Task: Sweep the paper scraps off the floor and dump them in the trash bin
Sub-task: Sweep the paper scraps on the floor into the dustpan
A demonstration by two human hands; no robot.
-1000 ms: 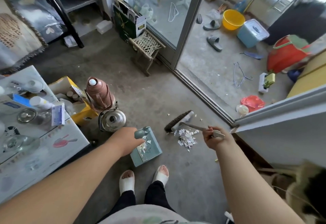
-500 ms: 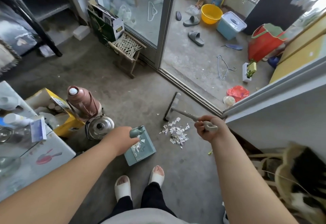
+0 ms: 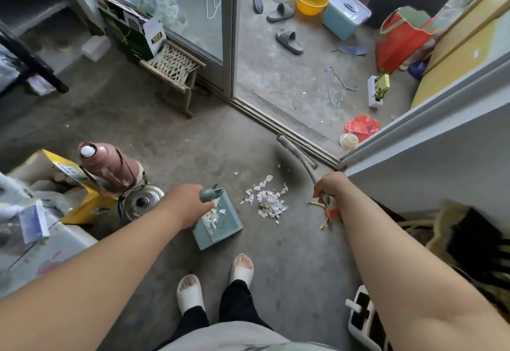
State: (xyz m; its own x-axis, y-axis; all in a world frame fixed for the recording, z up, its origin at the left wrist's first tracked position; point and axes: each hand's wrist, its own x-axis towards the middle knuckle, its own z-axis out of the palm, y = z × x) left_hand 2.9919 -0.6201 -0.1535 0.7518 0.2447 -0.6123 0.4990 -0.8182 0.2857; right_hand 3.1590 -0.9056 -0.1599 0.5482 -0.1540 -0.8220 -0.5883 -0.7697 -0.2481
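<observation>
Paper scraps (image 3: 269, 201) heaped on bare concrete floor (image 3: 209, 146) between dustpan (image 3: 218, 222) and brush-holding hand, a few strays just beyond the pile toward the door track (image 3: 292, 132). Some scraps already sitting inside the dustpan, so roughly part-way through collecting. Left hand (image 3: 187, 204) wrapped closed round the dustpan's upright handle (image 3: 207, 194), pan resting on the floor with its open edge facing the pile, likely to catch what gets pushed over. Right hand (image 3: 329, 189) curled shut on the brush handle (image 3: 306, 167), fingers mostly hidden behind the knuckles. Brush head (image 3: 285, 143) blurred, lying far side of the pile near the door track, probably drawn back so a stroke can pull scraps toward the pan. Green and red bits (image 3: 327, 214) on the floor just beside the right hand, not paper by the look. Kettle (image 3: 142, 201) and pink flask (image 3: 110, 168) close to the left of the pan, limiting room that side. No trash bin identifiable for certain; white container (image 3: 361, 320) at lower right edge unclear. Judged next: short stroke toward the pan, pan kept flat to the floor so nothing slips under. Risk: light scraps scattering, or strays getting missed near the track.
</observation>
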